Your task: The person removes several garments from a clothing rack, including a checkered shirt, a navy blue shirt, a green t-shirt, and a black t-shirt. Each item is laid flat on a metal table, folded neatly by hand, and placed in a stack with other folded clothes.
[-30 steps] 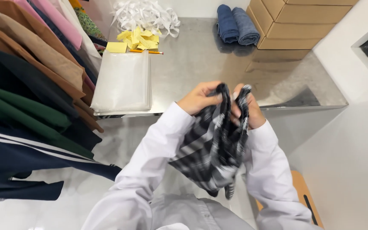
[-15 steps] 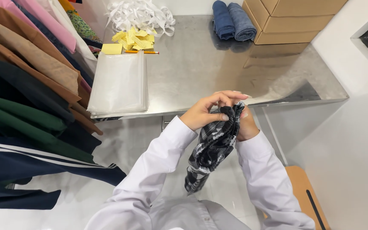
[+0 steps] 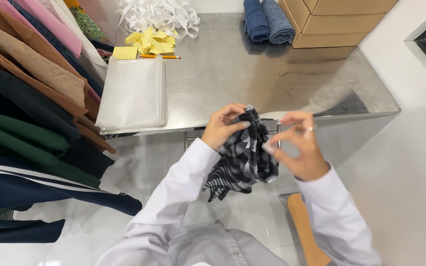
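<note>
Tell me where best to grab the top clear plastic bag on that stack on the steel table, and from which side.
Probably the near edge of the stack of clear bags, coming from the table's front side. The stack lies flat with that edge at the table's front lip, so fingers can likely peel the top sheet up there. Hanging garments crowd its left side, and yellow notes lie just beyond its far end.

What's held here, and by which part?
A black-and-white plaid cloth. The left hand pinches its bunched top edge; the right hand pinches its right side with its fingertips. The rest hangs loose below.
</note>
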